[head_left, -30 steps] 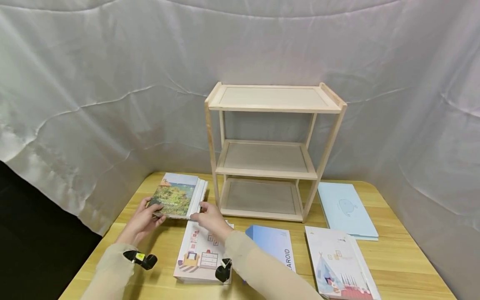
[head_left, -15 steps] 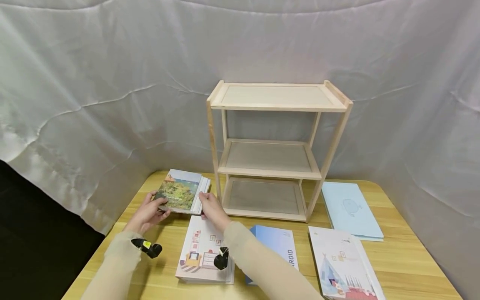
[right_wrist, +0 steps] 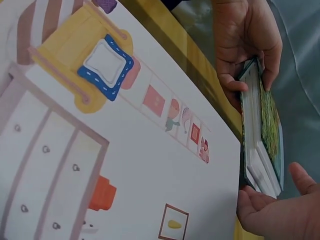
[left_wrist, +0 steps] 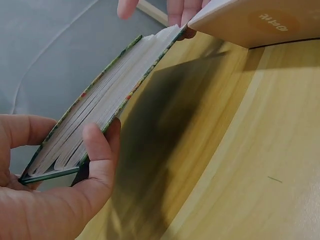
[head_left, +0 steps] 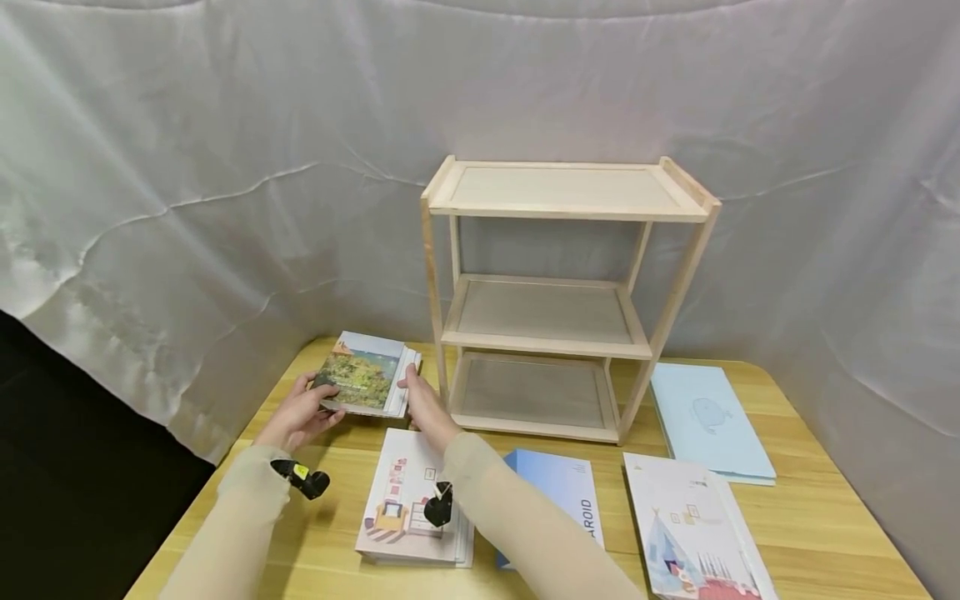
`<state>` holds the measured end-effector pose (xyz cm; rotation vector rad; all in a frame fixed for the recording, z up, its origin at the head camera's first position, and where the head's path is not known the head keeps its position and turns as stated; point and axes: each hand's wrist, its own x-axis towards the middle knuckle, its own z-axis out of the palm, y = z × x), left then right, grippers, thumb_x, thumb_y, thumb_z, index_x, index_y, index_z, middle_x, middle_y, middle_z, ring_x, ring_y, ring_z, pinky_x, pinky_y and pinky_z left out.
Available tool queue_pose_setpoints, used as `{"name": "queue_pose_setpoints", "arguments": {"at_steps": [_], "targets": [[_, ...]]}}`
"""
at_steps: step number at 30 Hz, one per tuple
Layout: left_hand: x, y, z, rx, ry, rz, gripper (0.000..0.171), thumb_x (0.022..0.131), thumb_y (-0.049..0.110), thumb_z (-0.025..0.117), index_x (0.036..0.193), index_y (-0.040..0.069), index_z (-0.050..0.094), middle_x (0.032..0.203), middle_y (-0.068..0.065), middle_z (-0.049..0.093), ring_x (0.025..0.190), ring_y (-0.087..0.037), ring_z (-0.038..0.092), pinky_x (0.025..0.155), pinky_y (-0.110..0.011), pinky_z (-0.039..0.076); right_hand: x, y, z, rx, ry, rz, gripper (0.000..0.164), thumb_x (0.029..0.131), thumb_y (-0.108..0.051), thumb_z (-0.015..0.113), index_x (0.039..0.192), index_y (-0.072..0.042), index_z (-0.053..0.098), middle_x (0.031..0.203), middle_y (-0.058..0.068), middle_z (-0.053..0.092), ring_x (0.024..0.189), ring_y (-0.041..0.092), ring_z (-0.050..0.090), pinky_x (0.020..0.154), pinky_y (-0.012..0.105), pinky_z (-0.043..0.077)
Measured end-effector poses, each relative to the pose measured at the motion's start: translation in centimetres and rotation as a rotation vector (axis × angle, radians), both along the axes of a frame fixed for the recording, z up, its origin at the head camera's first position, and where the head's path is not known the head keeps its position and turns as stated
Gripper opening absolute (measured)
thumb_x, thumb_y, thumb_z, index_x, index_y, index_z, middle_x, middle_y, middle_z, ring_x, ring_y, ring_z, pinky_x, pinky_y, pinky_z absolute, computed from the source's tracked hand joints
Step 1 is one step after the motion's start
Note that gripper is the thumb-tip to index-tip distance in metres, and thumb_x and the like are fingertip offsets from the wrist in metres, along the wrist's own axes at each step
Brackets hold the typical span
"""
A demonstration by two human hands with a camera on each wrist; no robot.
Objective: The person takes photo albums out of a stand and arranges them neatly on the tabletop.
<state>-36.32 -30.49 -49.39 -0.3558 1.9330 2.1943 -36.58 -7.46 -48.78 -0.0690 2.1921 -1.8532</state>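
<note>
A thick hardback book point(head_left: 358, 377) with a painted landscape of greenery and sea on its cover is held over the table's back left. My left hand point(head_left: 298, 414) grips its left side, thumb on the cover and fingers underneath. The left wrist view shows the page block point(left_wrist: 107, 100) between the green covers, slightly fanned. At the book's right edge, my right hand point(head_left: 429, 410) supports it with fingers beneath; in the right wrist view its thumb point(right_wrist: 301, 178) stands off the book. Just in front lies a white album point(head_left: 397, 475) with a printed armchair and drawers.
A three-tier wooden shelf point(head_left: 546, 343) stands at the back middle. To the right lie a blue box-like item point(head_left: 558, 487) partly behind my right sleeve, a white book with a tent picture point(head_left: 693, 533) and a light blue whale book point(head_left: 712, 423). Grey cloth point(head_left: 300, 167) hangs behind.
The landscape book is raised a little farther back over the table. My right hand has shifted along its right edge, its thumb now lifted. The head view has turned slightly left.
</note>
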Motion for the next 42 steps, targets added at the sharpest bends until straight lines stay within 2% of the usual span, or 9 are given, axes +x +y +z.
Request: {"name": "queue_pose_setpoints", "arguments": {"at_steps": [8,12,16,21,26,32,37,40,42], "targets": [[0.0,0.4,-0.7,-0.020,0.008,0.001,0.064,0.114,0.010,0.040,0.163,0.016,0.000,0.131,-0.017,0.037,0.084,-0.016,0.061,0.075,-0.027,0.059,0.2,0.3,-0.4,0.042,-0.020,0.057,0.069,0.117,-0.051,0.022,0.140,-0.002,0.065,0.158,0.020,0.053,0.130,0.042,0.060,0.111,0.055,0.053],[-0.1,0.6,-1.1,-0.043,0.003,0.009,0.063,0.114,0.010,0.039,0.164,0.016,-0.001,0.131,-0.018,0.038,0.086,-0.019,0.060,0.076,-0.028,0.059,0.2,0.4,-0.6,0.091,0.004,0.080,0.067,0.118,-0.049,0.024,0.141,-0.002,0.065,0.159,0.020,0.052,0.145,0.042,0.051,0.121,0.055,0.046],[-0.2,0.9,-1.5,-0.120,-0.004,0.014,0.066,0.114,0.011,0.042,0.166,0.014,0.001,0.139,-0.022,0.037,0.091,-0.019,0.058,0.079,-0.028,0.062,0.2,0.5,-1.0,0.087,-0.002,0.101,0.068,0.118,-0.048,0.023,0.142,0.000,0.064,0.163,0.020,0.047,0.154,0.041,0.042,0.127,0.055,0.039],[-0.1,1.4,-1.4,-0.235,-0.010,0.010,0.069,0.113,0.014,0.047,0.168,0.011,0.005,0.157,-0.031,0.031,0.095,-0.019,0.062,0.080,-0.026,0.064,0.1,0.8,-1.2,0.090,-0.024,0.150,0.068,0.118,-0.051,0.022,0.144,-0.002,0.062,0.164,0.019,0.047,0.154,0.041,0.043,0.127,0.056,0.038],[0.0,1.8,-1.1,-0.290,-0.014,-0.002,0.067,0.115,0.016,0.045,0.170,0.007,0.007,0.166,-0.033,0.025,0.119,-0.030,0.056,0.084,-0.028,0.063,0.1,1.3,-1.2,0.099,-0.031,0.197,0.065,0.118,-0.050,0.022,0.143,-0.004,0.061,0.161,0.019,0.050,0.151,0.040,0.046,0.126,0.057,0.040],[0.0,2.0,-0.9,-0.354,-0.010,-0.017,0.071,0.115,0.019,0.045,0.172,0.006,0.005,0.171,-0.033,0.021,0.141,-0.041,0.048,0.106,-0.042,0.058,0.3,1.6,-1.4,0.135,0.037,0.213,0.065,0.118,-0.049,0.023,0.144,-0.001,0.059,0.156,0.021,0.053,0.149,0.040,0.048,0.128,0.056,0.037],[-0.1,1.9,-1.1,-0.377,-0.002,-0.023,0.074,0.114,0.019,0.045,0.172,0.002,0.002,0.171,-0.037,0.017,0.152,-0.049,0.038,0.123,-0.056,0.045,0.5,1.8,-1.3,0.153,0.074,0.213,0.065,0.117,-0.050,0.027,0.146,-0.001,0.057,0.151,0.022,0.057,0.145,0.039,0.053,0.127,0.054,0.039],[0.0,1.7,-1.2,-0.395,0.004,-0.025,0.073,0.114,0.019,0.046,0.172,0.002,0.003,0.170,-0.039,0.017,0.151,-0.052,0.037,0.123,-0.058,0.044,0.5,1.9,-1.4,0.154,0.090,0.223,0.063,0.117,-0.050,0.029,0.143,0.001,0.057,0.145,0.022,0.061,0.142,0.038,0.056,0.125,0.054,0.042],[0.0,1.5,-1.3,-0.421,0.013,-0.026,0.073,0.114,0.019,0.046,0.171,0.000,0.005,0.169,-0.040,0.020,0.142,-0.049,0.047,0.113,-0.051,0.054,0.5,2.0,-1.4,0.165,0.111,0.229,0.060,0.117,-0.049,0.032,0.140,0.000,0.059,0.141,0.022,0.064,0.139,0.037,0.058,0.124,0.055,0.044]]}}
